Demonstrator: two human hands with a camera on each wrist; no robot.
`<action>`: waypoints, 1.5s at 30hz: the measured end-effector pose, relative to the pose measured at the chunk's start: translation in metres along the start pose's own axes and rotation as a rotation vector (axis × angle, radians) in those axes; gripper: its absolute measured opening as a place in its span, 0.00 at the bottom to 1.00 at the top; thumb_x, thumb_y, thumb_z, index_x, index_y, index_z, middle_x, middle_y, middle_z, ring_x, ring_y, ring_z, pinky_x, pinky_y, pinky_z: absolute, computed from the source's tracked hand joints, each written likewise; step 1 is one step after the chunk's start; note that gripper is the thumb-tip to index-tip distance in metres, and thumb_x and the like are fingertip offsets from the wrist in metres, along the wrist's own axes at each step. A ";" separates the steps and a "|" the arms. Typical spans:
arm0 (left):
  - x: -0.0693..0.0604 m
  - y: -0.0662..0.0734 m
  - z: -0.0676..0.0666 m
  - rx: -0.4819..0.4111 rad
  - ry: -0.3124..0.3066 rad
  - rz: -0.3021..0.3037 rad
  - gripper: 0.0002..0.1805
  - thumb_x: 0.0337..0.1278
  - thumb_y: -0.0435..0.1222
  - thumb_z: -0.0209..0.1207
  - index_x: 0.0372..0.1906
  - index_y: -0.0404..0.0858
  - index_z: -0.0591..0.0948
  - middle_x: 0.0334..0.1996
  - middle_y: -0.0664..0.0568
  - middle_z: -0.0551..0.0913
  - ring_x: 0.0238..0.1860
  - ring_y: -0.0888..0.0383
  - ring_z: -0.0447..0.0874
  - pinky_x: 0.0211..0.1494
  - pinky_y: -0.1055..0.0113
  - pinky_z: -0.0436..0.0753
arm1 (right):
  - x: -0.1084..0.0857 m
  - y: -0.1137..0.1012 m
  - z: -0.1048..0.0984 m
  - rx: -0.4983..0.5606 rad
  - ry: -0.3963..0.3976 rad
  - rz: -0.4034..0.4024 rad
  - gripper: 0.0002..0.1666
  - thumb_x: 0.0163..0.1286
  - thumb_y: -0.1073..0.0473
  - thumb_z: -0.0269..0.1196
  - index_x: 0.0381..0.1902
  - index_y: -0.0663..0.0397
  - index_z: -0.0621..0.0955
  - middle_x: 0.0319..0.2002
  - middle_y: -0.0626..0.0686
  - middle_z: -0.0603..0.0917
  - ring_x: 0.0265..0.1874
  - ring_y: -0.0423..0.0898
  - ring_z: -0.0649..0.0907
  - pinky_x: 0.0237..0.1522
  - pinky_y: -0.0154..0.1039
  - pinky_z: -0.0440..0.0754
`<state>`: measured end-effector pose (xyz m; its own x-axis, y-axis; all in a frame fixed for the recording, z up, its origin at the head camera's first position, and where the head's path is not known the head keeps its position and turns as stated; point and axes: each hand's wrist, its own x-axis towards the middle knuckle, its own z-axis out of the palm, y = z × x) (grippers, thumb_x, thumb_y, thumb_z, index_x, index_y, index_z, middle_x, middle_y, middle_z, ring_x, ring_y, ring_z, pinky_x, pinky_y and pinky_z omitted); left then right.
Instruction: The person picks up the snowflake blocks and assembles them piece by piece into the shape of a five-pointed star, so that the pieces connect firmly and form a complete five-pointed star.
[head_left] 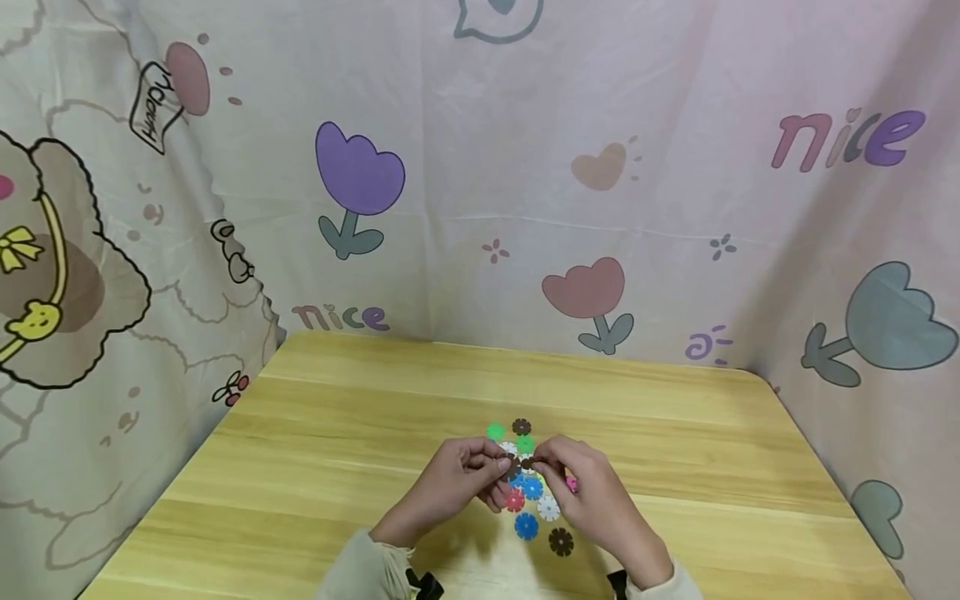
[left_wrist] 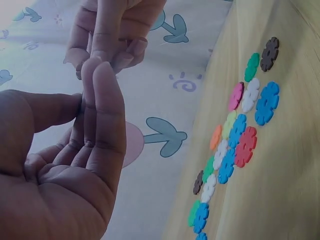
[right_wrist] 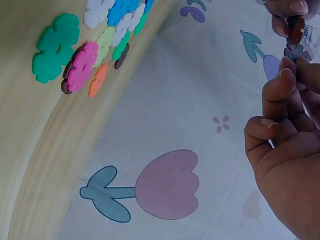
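My left hand (head_left: pixel 459 479) pinches a brown notched disc (head_left: pixel 512 467) between thumb and fingertips, above a loose group of coloured discs. My right hand (head_left: pixel 592 492) pinches another small brown piece (head_left: pixel 528 463) close beside it; whether the two pieces touch, I cannot tell. In the left wrist view, the left hand (left_wrist: pixel 75 150) has its fingers raised against the thumb, hiding most of its piece, with the right hand (left_wrist: pixel 115 35) just above. The right wrist view has the right hand (right_wrist: pixel 290 125) at the right edge, its fingertips at a dark disc (right_wrist: pixel 297 52).
Below the hands, flower-shaped discs lie on the wooden table (head_left: pixel 337 433): a blue disc (head_left: pixel 527 526), a brown disc (head_left: pixel 561 542), a red disc (head_left: pixel 514 500), a white disc (head_left: pixel 548 507) and several others. A patterned cloth (head_left: pixel 480 167) hangs behind the table.
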<state>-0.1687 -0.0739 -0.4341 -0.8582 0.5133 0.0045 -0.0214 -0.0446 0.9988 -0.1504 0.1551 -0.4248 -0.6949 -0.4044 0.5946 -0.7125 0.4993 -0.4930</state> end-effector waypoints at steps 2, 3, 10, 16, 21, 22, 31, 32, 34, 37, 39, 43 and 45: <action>0.000 0.001 0.000 -0.004 -0.001 0.008 0.12 0.76 0.34 0.59 0.47 0.26 0.81 0.33 0.37 0.87 0.28 0.56 0.88 0.36 0.63 0.90 | 0.000 0.000 0.000 -0.001 0.004 -0.007 0.13 0.68 0.71 0.70 0.40 0.46 0.83 0.32 0.35 0.80 0.27 0.32 0.73 0.25 0.35 0.78; 0.000 0.001 0.001 -0.009 -0.001 0.010 0.12 0.76 0.34 0.58 0.47 0.26 0.81 0.33 0.36 0.87 0.29 0.56 0.88 0.36 0.63 0.90 | -0.001 0.000 0.000 -0.002 0.005 -0.012 0.13 0.68 0.71 0.70 0.40 0.46 0.83 0.32 0.35 0.80 0.27 0.32 0.73 0.25 0.35 0.78; 0.000 0.003 0.003 -0.043 0.000 -0.001 0.12 0.76 0.33 0.58 0.46 0.25 0.81 0.32 0.38 0.88 0.28 0.57 0.88 0.36 0.64 0.90 | -0.002 0.002 0.001 0.002 0.040 -0.056 0.14 0.67 0.72 0.69 0.40 0.46 0.84 0.33 0.38 0.83 0.27 0.32 0.74 0.26 0.28 0.77; -0.001 0.002 0.003 -0.047 0.008 0.000 0.12 0.77 0.34 0.57 0.45 0.25 0.82 0.31 0.36 0.87 0.27 0.57 0.88 0.35 0.64 0.89 | -0.002 0.001 0.002 -0.055 0.061 -0.158 0.14 0.65 0.74 0.69 0.39 0.49 0.84 0.32 0.41 0.82 0.27 0.32 0.72 0.28 0.20 0.73; -0.001 0.000 0.003 -0.050 0.007 0.002 0.12 0.77 0.33 0.58 0.44 0.25 0.82 0.32 0.31 0.87 0.27 0.57 0.89 0.34 0.64 0.89 | -0.002 0.000 0.003 -0.101 0.054 -0.192 0.12 0.64 0.72 0.70 0.39 0.50 0.84 0.31 0.40 0.80 0.27 0.32 0.71 0.28 0.20 0.71; -0.001 0.000 0.004 -0.045 0.008 0.001 0.12 0.76 0.33 0.58 0.43 0.25 0.82 0.32 0.32 0.87 0.27 0.57 0.89 0.33 0.64 0.89 | -0.003 0.000 0.004 -0.104 0.055 -0.200 0.13 0.64 0.73 0.70 0.39 0.50 0.84 0.31 0.40 0.80 0.26 0.32 0.71 0.28 0.20 0.71; -0.004 0.002 0.010 -0.053 0.002 -0.008 0.09 0.76 0.30 0.57 0.41 0.25 0.80 0.30 0.34 0.88 0.26 0.59 0.88 0.31 0.66 0.89 | -0.005 0.002 0.009 -0.072 0.066 -0.235 0.11 0.67 0.72 0.67 0.36 0.49 0.82 0.29 0.41 0.79 0.25 0.35 0.72 0.29 0.22 0.73; -0.004 0.002 0.011 -0.062 0.001 -0.012 0.09 0.76 0.30 0.57 0.41 0.25 0.80 0.31 0.33 0.88 0.26 0.59 0.88 0.31 0.66 0.89 | -0.005 0.002 0.010 -0.066 0.067 -0.237 0.11 0.67 0.72 0.66 0.35 0.49 0.81 0.28 0.41 0.79 0.25 0.35 0.72 0.29 0.22 0.73; -0.005 0.003 0.012 -0.081 0.002 -0.023 0.09 0.76 0.29 0.57 0.41 0.24 0.79 0.32 0.32 0.87 0.26 0.59 0.89 0.31 0.66 0.89 | -0.005 0.002 0.011 -0.058 0.070 -0.245 0.11 0.69 0.72 0.65 0.34 0.49 0.80 0.28 0.42 0.79 0.25 0.35 0.72 0.29 0.22 0.73; -0.006 0.003 0.014 -0.097 0.013 -0.038 0.08 0.75 0.29 0.57 0.40 0.24 0.79 0.32 0.30 0.87 0.25 0.58 0.89 0.32 0.65 0.89 | -0.005 0.002 0.012 -0.056 0.061 -0.254 0.11 0.72 0.71 0.63 0.33 0.49 0.79 0.27 0.42 0.78 0.25 0.35 0.72 0.29 0.23 0.73; -0.006 0.002 0.016 -0.098 0.015 -0.045 0.08 0.75 0.28 0.57 0.40 0.24 0.79 0.31 0.30 0.87 0.25 0.58 0.89 0.32 0.64 0.89 | -0.005 0.002 0.013 -0.063 0.048 -0.263 0.12 0.72 0.71 0.63 0.32 0.50 0.78 0.27 0.41 0.78 0.25 0.36 0.72 0.30 0.23 0.73; -0.006 0.000 0.016 -0.081 0.012 -0.047 0.09 0.75 0.29 0.57 0.40 0.24 0.79 0.30 0.35 0.87 0.25 0.58 0.89 0.34 0.63 0.90 | -0.004 0.002 0.013 -0.063 0.025 -0.259 0.13 0.69 0.73 0.64 0.32 0.49 0.79 0.27 0.41 0.78 0.25 0.35 0.72 0.30 0.22 0.73; -0.005 0.000 0.015 -0.078 0.011 -0.047 0.09 0.76 0.29 0.57 0.40 0.24 0.79 0.30 0.38 0.88 0.26 0.57 0.89 0.34 0.62 0.90 | -0.003 0.003 0.013 -0.051 0.018 -0.250 0.13 0.68 0.74 0.65 0.33 0.50 0.80 0.28 0.42 0.80 0.25 0.35 0.73 0.30 0.22 0.74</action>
<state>-0.1567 -0.0641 -0.4331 -0.8609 0.5069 -0.0433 -0.1015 -0.0877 0.9910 -0.1513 0.1476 -0.4362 -0.4952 -0.5067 0.7057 -0.8560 0.4235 -0.2966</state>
